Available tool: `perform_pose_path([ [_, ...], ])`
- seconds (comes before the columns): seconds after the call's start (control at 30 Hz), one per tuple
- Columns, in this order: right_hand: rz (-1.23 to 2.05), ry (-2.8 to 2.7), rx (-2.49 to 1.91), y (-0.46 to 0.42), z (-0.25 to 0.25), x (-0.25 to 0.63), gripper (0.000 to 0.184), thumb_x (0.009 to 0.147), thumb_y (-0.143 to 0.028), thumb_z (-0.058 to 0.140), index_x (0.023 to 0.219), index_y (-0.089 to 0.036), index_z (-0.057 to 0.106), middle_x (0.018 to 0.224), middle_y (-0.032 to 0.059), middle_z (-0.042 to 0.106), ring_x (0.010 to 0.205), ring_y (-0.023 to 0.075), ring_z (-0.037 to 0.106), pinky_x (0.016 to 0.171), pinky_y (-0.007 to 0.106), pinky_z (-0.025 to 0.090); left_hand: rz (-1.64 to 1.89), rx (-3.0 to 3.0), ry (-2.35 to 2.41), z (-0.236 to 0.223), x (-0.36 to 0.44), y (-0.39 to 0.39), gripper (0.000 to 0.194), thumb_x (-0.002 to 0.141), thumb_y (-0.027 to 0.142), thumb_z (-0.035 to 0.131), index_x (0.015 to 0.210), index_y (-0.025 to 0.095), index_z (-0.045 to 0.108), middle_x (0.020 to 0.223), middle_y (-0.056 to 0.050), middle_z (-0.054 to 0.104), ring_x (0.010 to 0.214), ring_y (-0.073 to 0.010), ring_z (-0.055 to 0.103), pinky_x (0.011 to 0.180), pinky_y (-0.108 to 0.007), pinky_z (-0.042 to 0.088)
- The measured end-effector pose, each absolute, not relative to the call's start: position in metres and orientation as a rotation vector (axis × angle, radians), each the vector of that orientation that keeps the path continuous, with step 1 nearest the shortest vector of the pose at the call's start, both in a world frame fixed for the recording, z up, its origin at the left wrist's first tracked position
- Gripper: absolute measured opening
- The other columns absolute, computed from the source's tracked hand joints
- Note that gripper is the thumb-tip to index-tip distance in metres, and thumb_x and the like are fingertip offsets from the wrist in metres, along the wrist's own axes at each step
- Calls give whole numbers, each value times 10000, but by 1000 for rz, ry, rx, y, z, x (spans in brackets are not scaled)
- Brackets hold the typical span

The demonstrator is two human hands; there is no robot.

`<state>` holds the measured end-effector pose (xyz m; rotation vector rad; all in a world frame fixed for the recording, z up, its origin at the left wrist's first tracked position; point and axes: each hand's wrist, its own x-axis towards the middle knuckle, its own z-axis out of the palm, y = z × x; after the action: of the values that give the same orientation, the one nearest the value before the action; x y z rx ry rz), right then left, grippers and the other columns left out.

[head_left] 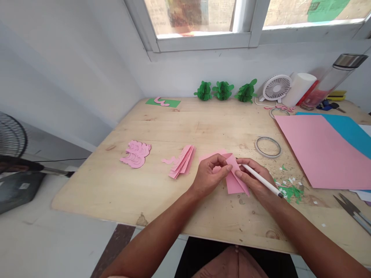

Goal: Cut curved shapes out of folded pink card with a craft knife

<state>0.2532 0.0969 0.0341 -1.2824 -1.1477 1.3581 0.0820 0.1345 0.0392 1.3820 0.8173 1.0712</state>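
Observation:
A folded strip of pink paper (234,184) is pinched between my two hands. My left hand (210,173) grips its upper left side with thumb and forefinger. On the other side, my right hand (256,177) presses the paper's edge with the thumb, and a white pen (262,180) rests in the same hand, its dark end towards me. Left of my hands lie a bundle of folded pink paper (183,162) with a wavy outline and a small wavy pink cutout (168,160). Further left is a pile of scalloped pink cutouts (136,153).
Right of my hands are a tape roll (268,147), green and white scraps (291,192), pink sheets (327,150), a blue sheet (352,131) and scissors (353,212). Along the wall stand green paper figures (222,91), a small fan (276,88) and a bottle (330,83).

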Motion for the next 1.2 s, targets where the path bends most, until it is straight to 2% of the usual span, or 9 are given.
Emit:
perform_pose_path([
  [0.37, 1360, -1185, -1268, 96, 30, 255, 368, 775, -428, 730, 1081, -251, 629, 821, 6, 684, 758, 165, 638, 657, 259, 487, 1082, 1365, 841, 41, 82, 133, 231, 795, 357, 681, 706, 171, 577, 688, 10, 552, 651, -111, 488, 634, -245, 400],
  [0.6, 1327, -1225, -1303, 96, 37, 255, 332, 778, -429, 722, 1046, -250, 640, 847, 3, 700, 728, 145, 623, 642, 238, 478, 1064, 1366, 839, 41, 82, 134, 246, 794, 371, 685, 702, 166, 587, 683, 10, 551, 639, -108, 483, 624, -243, 392],
  [1.2, 1301, -1309, -1336, 96, 33, 256, 374, 801, -459, 693, 1097, -241, 620, 832, 11, 688, 727, 162, 630, 627, 253, 471, 994, 1366, 815, 44, 83, 132, 244, 796, 389, 660, 725, 174, 569, 699, 15, 539, 642, -111, 463, 623, -246, 375],
])
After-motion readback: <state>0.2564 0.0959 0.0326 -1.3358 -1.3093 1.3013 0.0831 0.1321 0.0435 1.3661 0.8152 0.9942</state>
